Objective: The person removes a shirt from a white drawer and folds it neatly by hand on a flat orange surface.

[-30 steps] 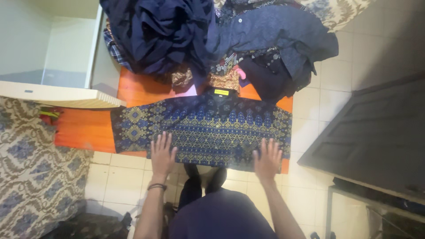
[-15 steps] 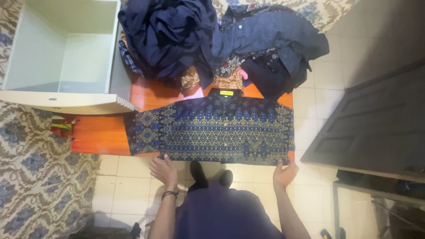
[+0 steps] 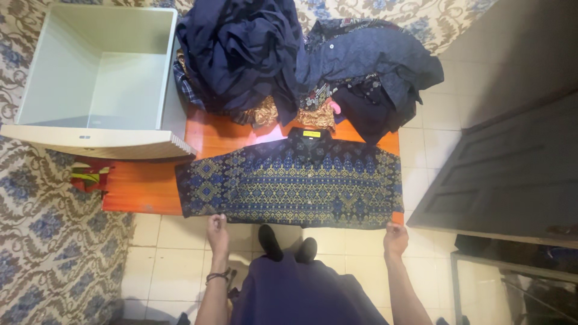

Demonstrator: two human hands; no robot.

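Pale tiled floor (image 3: 165, 253) with a patterned rug (image 3: 42, 241) on my left; an orange tabletop (image 3: 141, 183) stands in front of me. A blue and gold patterned shirt (image 3: 292, 183) lies spread flat on the tabletop, collar away from me, its hem along the near edge. My left hand (image 3: 217, 233) pinches the hem at the left corner, fingers closed on the cloth, a dark band on the wrist. My right hand (image 3: 395, 238) is at the hem's right corner, fingers curled against the edge; whether this grip has actually closed on the cloth I cannot tell. Beyond the shirt, past both grips, a heap of dark clothes (image 3: 301, 60) covers the far end of the tabletop. Beyond my left grip and further left sits an empty pale bin (image 3: 150, 72), overlapping the tabletop's corner. My dark shoes (image 3: 288, 244) show between my two hands, below the hem. A dark panel (image 3: 512, 174) lies to the right of my right grip.
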